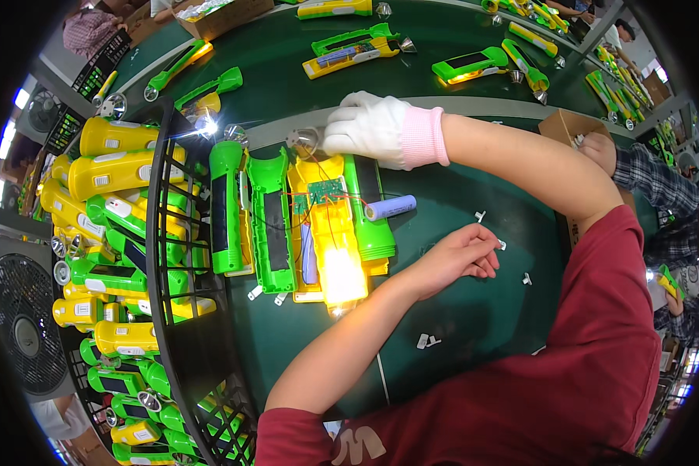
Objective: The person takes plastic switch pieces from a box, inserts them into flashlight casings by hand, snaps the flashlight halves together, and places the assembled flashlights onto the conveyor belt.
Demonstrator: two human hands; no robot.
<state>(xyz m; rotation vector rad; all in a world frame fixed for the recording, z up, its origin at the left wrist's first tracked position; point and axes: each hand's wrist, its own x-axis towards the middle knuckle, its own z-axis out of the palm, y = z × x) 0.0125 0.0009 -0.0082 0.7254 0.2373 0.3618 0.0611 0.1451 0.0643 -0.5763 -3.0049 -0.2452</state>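
Left hand (464, 255), bare: fingers loosely bent low over the table (474, 326), tips at a small white clip (502, 245) (whether pinched or merely touched, cannot tell). Right hand (373, 128), white-gloved with a pink cuff: fingers curled at the top end of a green flashlight body (374, 237), beside a clear reflector (305, 141); cannot tell whether it grips either.

Yellow flashlight shell (330, 229), one: opened, left of the green flashlight body, glowing brightly at its near end. Circuit board (326, 190), green: across that shell, with thin wires attached. Purple cell (391, 207), one: slanting over the right edge of the green flashlight body. Green half-shell (272, 225): lying open, just left of the yellow one.

Black basket (161, 225): at the left, filled with yellow and green flashlights (120, 175). Further flashlights (470, 65): spaced along the far side
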